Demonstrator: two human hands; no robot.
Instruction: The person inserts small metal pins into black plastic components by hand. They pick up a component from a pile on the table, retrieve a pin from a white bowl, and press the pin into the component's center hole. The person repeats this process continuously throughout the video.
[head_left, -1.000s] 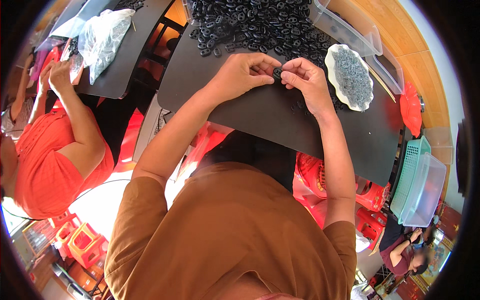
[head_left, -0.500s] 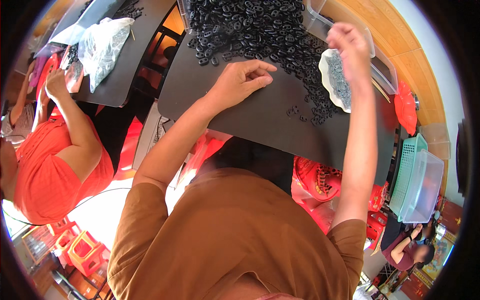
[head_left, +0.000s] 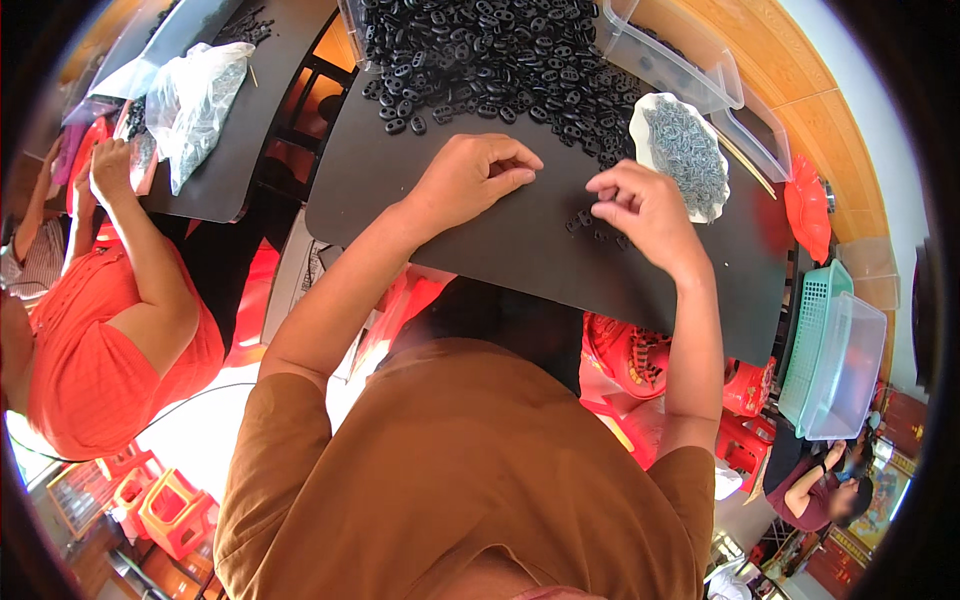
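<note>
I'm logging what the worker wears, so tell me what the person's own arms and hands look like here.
Both arms are bare from the short sleeves of a brown T-shirt down to the fingers. The left hand and the right hand wear no gloves, and no watch, ring or bracelet shows on either wrist. No markings are visible.

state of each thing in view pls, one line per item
left hand: curled, fingertips on the black board
right hand: fingers bent over a few loose black pieces
black board: flat, mostly bare near the hands
pile of black pieces: loose, spread across the far end
white dish: filled with small grey parts
clear plastic box: open
plastic bag: crumpled on the neighbouring table
</note>
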